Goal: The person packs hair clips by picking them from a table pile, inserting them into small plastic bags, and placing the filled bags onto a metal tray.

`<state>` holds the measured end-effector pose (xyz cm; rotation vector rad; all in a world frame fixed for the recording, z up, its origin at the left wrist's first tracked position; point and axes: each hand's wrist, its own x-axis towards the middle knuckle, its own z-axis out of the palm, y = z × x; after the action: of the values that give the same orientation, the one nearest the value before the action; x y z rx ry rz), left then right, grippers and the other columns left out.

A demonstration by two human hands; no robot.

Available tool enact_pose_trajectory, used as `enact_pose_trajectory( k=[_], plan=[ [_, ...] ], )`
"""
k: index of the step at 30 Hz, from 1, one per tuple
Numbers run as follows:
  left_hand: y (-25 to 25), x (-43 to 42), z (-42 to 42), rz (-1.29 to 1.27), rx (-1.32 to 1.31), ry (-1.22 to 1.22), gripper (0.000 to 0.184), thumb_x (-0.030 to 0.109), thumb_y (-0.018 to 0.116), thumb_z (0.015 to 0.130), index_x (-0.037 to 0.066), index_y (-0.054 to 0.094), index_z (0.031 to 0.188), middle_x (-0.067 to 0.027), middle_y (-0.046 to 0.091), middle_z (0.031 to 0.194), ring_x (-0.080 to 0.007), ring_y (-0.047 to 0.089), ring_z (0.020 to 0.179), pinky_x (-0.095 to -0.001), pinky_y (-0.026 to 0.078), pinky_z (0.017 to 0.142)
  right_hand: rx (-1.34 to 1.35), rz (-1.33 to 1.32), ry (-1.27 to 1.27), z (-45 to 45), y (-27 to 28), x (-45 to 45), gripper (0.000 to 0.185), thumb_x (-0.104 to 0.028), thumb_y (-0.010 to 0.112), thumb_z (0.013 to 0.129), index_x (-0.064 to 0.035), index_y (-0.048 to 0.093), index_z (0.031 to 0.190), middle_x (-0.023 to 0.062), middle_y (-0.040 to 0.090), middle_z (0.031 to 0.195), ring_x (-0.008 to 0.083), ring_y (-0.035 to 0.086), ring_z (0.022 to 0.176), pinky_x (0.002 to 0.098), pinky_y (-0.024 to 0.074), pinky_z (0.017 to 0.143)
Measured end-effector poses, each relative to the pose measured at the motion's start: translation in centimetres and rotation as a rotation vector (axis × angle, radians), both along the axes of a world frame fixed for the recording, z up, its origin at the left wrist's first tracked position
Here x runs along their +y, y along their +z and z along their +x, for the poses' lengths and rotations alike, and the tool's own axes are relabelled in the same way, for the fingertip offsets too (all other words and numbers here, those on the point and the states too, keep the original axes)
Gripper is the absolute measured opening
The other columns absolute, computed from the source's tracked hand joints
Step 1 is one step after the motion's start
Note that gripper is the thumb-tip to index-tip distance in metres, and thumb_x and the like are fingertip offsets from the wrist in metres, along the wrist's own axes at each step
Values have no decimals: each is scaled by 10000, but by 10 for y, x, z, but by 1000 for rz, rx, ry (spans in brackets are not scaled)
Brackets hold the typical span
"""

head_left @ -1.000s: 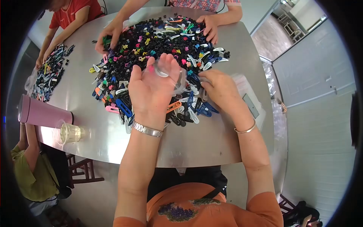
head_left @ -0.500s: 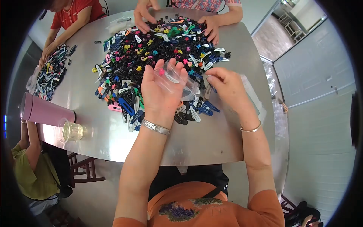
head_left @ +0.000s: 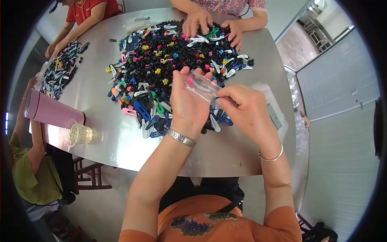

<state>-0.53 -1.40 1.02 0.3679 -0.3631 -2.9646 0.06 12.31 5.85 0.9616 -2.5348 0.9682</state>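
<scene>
A clear plastic bag (head_left: 201,86) lies across the palm and fingers of my left hand (head_left: 188,103), palm up; a pink clip and a white clip show inside it. My right hand (head_left: 246,105) is pinched at the bag's near right end, with a small dark clip between thumb and forefinger, partly hidden. Beneath and beyond both hands spreads a big pile of hair clips (head_left: 161,60), mostly black, with blue, white, pink, yellow and green ones.
A pink tumbler (head_left: 54,111) and a clear cup (head_left: 79,134) stand at the table's left. Clear bags (head_left: 278,115) lie right of my right hand. Across the table a person's hands (head_left: 197,22) touch the pile. Another person sorts a smaller clip pile (head_left: 60,72).
My right hand has lifted a clip from the pile's right edge and brought it to the bag. My left hand has shifted right. The co-worker's hand across has moved right over the pile.
</scene>
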Motion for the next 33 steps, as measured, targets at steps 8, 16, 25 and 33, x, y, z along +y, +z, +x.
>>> enact_pose_trajectory(
  k=[8,16,25,33],
  plan=[
    [-3,4,0,33,30,-40,387,442,407,978,103,382,1164,-117,466,1151,-331,490,1069,-514,403,936,-59,-174,-43,6,0,-8,257,14,669,781,-19,648,1035,94,674,898,150,651,705,269,508,593],
    [9,-23,-2,272,30,-166,387,413,306,998,64,464,1053,-155,525,1086,-347,526,1030,-512,444,890,98,-400,-148,-1,0,6,192,-2,651,819,-12,649,1011,60,667,872,78,635,772,210,486,619],
    [6,-64,-17,163,63,42,360,373,302,1002,57,453,1085,-165,524,1181,-348,502,1099,-509,436,935,269,-6,15,-74,-61,-16,230,36,587,769,2,634,992,144,651,933,315,628,861,375,500,762],
    [8,-43,-10,155,92,-73,353,384,315,1002,81,465,1105,-144,557,1127,-312,562,998,-477,459,902,-4,56,-127,-64,-55,12,149,-67,650,789,0,647,922,111,643,795,253,623,728,335,489,680]
  ],
)
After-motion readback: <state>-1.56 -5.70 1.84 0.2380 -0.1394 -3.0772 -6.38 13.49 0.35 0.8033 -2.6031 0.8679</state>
